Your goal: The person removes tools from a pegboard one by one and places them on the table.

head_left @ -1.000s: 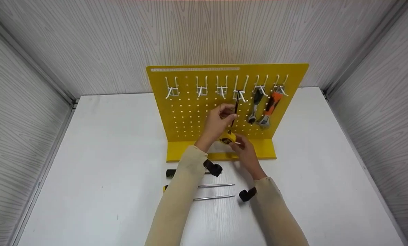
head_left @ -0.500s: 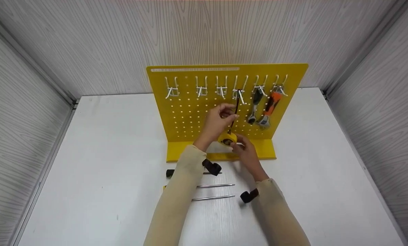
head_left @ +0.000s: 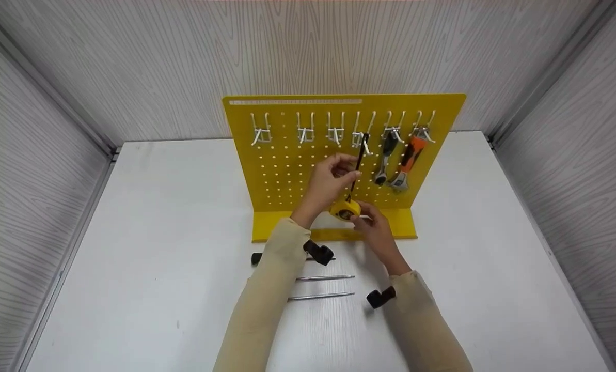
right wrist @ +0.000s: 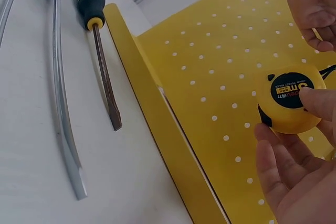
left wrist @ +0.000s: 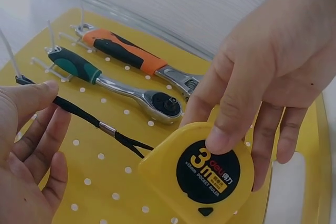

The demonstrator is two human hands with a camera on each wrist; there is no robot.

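Note:
A yellow tape measure with a black wrist strap is held in front of the yellow pegboard. My left hand pinches the strap between thumb and fingers near its upper end. Around the tape measure's case, my right hand has its thumb on the round label and fingers behind. The strap's looped end meets a white hook; whether the loop is over the tip I cannot tell. Right of it hang a green-and-black ratchet wrench and an orange-handled adjustable wrench.
Several white hooks, such as the far-left hook, line the board's top. In front of the base lie a black-and-yellow screwdriver and two longer screwdrivers, one with a steel shaft. My left forearm covers their handles in the head view.
The tape measure and both hands shift slightly to the right. The strap's upper end shifts a little right against the hook. Both hands keep their hold.

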